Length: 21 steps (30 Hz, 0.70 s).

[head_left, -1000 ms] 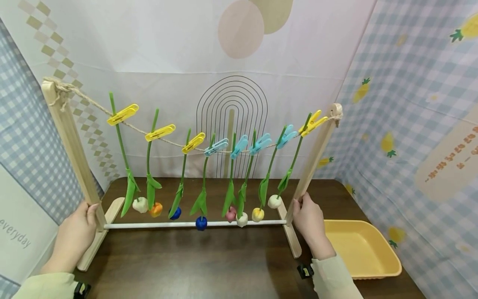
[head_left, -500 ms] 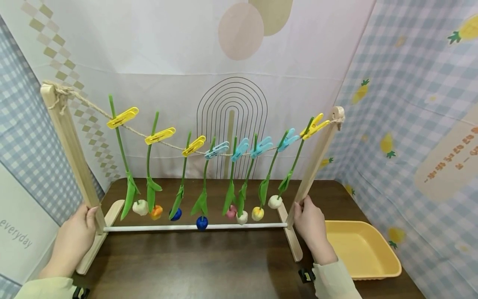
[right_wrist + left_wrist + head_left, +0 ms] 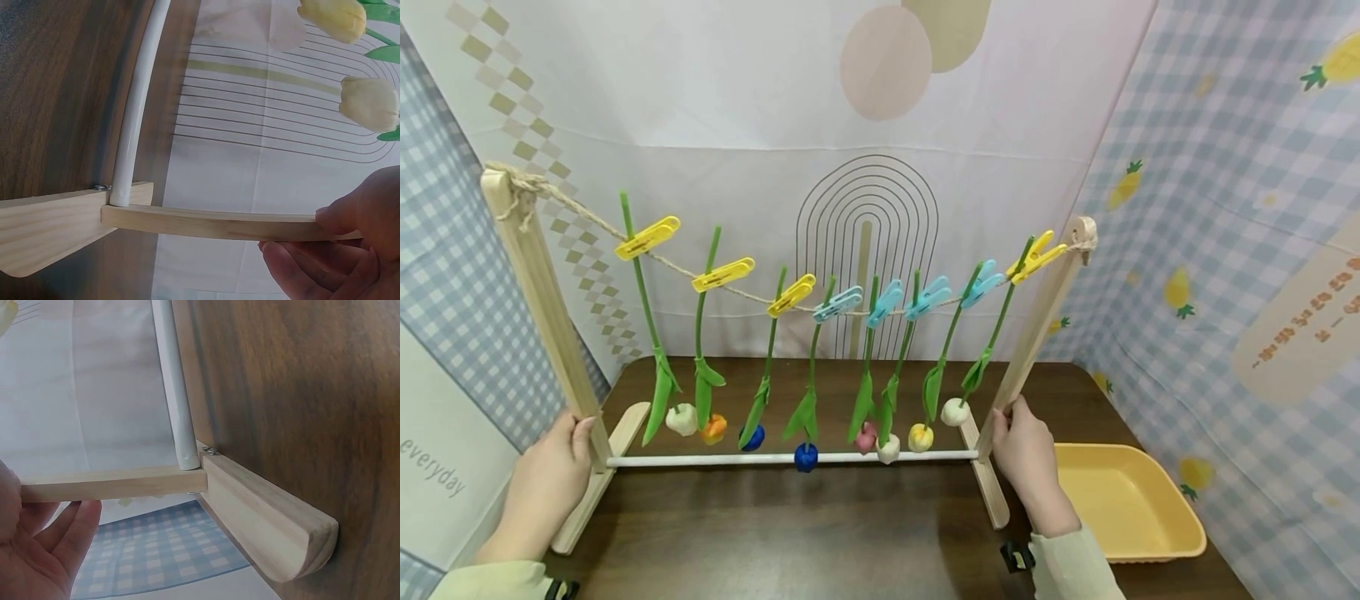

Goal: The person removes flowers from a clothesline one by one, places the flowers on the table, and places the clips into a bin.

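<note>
A wooden rack with a white crossbar [image 3: 700, 460] stands on the brown table, a twine cord strung between its two posts. My left hand [image 3: 546, 479] grips the left post [image 3: 546, 308] low down, thumb in front. On the other side my right hand [image 3: 1026, 450] holds the right post [image 3: 1037, 333] just above the bar; the right wrist view shows thumb and fingers on opposite faces of the wood. Several artificial tulips hang head down from the cord, among them a blue tulip [image 3: 806, 457] and a yellow one, clipped by yellow clothespins [image 3: 722, 273] and blue clothespins [image 3: 928, 297].
A yellow plastic basin [image 3: 1123, 533] sits at the right of the table, beside my right forearm. Behind the rack hangs a white patterned cloth [image 3: 737, 92]; blue checked cloth [image 3: 1225, 167] covers the sides. The rack's feet [image 3: 580, 508] rest on the tabletop.
Both hands keep their hold on the posts. In the head view the rack's top sits slightly lower, its right post a little further right. The hanging tulips have swayed slightly.
</note>
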Each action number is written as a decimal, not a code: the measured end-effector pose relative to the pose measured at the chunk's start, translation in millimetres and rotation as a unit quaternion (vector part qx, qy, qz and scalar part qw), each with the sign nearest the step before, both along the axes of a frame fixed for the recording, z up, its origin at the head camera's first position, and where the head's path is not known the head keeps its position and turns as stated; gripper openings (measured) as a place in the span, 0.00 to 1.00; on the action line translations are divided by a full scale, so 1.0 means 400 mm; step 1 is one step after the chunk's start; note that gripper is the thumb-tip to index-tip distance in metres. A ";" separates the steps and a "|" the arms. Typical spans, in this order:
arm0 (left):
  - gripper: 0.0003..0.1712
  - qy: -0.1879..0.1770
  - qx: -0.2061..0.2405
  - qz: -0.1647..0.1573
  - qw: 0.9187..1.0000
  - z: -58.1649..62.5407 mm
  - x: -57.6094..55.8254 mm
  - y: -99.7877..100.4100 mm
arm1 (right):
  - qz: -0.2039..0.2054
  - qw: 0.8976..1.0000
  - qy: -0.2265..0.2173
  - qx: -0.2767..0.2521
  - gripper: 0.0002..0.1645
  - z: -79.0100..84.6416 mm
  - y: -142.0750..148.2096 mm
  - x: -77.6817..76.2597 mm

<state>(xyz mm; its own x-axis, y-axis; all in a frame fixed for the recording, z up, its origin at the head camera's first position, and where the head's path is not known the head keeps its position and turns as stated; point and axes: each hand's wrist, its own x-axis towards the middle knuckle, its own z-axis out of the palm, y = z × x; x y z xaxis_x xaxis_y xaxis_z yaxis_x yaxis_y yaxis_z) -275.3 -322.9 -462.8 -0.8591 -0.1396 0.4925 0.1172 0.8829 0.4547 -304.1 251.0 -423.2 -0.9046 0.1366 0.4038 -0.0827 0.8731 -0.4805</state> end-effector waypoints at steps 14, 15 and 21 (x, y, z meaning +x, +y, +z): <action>0.15 0.002 0.001 -0.001 1.000 0.008 0.002 0.001 | 0.003 1.000 0.003 -0.003 0.08 -0.006 -0.001 -0.003; 0.15 -0.002 0.002 -0.001 1.000 0.007 0.001 -0.001 | 0.003 1.000 0.003 -0.003 0.08 -0.007 -0.001 -0.003; 0.15 -0.006 0.004 0.000 1.000 -0.001 0.000 -0.002 | 0.005 1.000 0.014 -0.005 0.08 -0.012 0.001 -0.002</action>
